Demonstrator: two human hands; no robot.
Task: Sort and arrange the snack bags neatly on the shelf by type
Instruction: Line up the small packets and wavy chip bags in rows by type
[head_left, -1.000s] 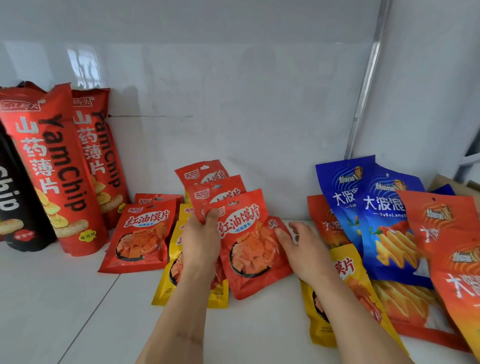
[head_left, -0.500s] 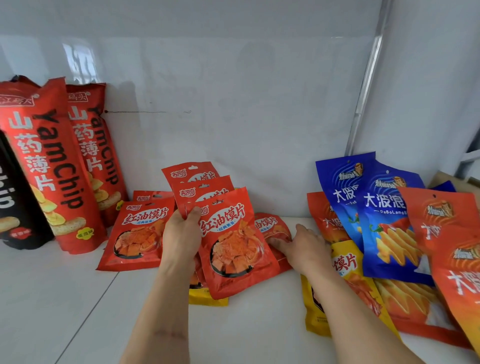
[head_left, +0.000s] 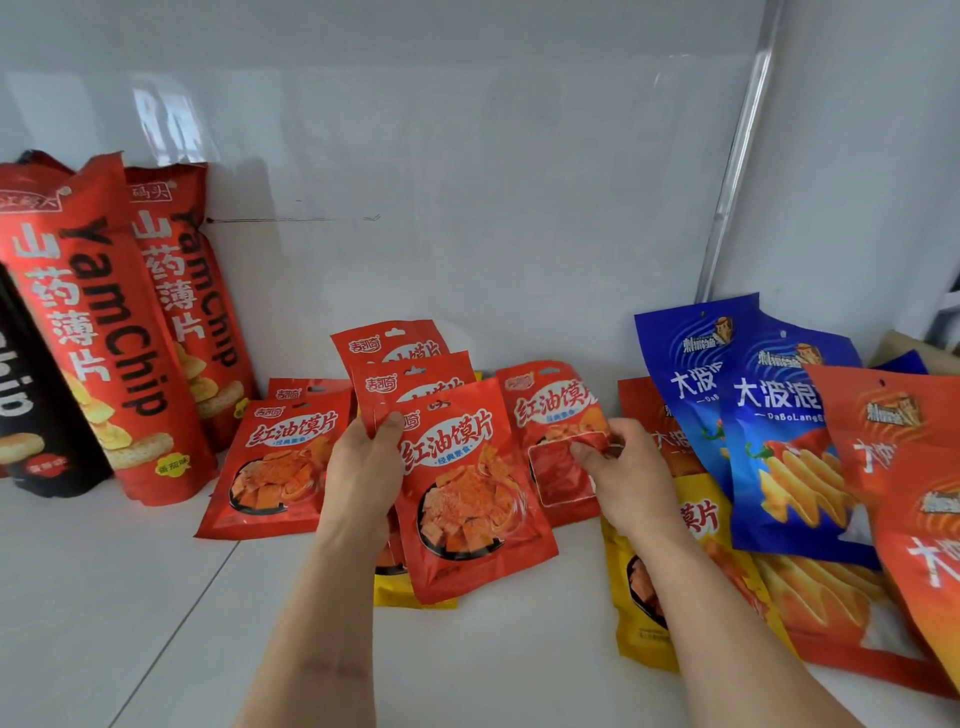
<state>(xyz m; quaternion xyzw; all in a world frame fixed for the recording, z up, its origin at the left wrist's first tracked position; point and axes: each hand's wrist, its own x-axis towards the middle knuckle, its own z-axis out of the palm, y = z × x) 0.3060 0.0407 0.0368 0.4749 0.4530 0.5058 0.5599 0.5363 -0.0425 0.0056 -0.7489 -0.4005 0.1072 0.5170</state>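
Head view, white shelf against a white back wall. Left hand grips a fanned stack of small red snack bags, thumb pressed on the upper left corner of the front bag, fingers hidden behind the stack; at least three bags show in the fan, their tops stepped one behind another. The stack is held tilted, its lower edge over a yellow bag lying on the shelf. Right hand pinches another small red bag at its right edge, thumb on the printed face, the bag raised just beside the held stack on its right; whether the two touch cannot be told. One more small red bag of the same print leans at left centre, with a further one partly hidden behind it. At far left, two tall red YamChip bags stand upright against the wall, next to a black bag cut off by the frame edge. On the right, two blue bags lean overlapped, with orange-red bags in front of them and a second yellow bag lying flat under the right forearm. A metal upright runs up the right corner of the shelf.
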